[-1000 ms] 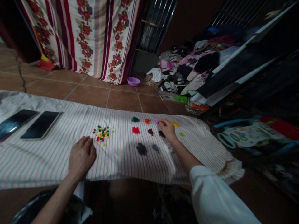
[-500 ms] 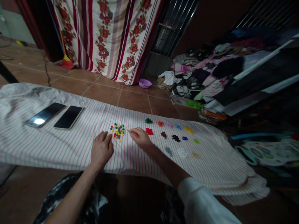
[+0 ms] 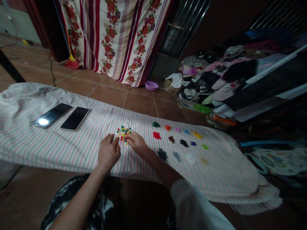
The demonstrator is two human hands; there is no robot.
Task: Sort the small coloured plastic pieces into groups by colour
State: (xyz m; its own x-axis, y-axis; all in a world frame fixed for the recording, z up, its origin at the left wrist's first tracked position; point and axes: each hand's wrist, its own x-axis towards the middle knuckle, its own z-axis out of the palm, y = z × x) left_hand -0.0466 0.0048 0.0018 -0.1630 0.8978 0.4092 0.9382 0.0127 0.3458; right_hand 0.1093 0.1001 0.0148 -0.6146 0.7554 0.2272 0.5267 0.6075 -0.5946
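Observation:
A mixed pile of small coloured pieces, red, yellow, green and orange, lies on the striped cloth. My left hand rests on the cloth at the pile's near left edge, fingers loosely spread and holding nothing I can see. At the pile's right side, my right hand has its fingertips pinched together among the pieces; what is between them is too small to make out. Further right lie single-colour heaps, among them red pieces, dark green pieces, black pieces and white pieces.
Two phones lie on the cloth at the left. Beyond the table are a floral curtain, a purple basin and a red-and-yellow broom. A large heap of clothes fills the back right.
My right hand has moved left from the cloth beside the pile onto its right side. The light green piece seen at its fingertips earlier cannot be made out now. The view has shifted slightly.

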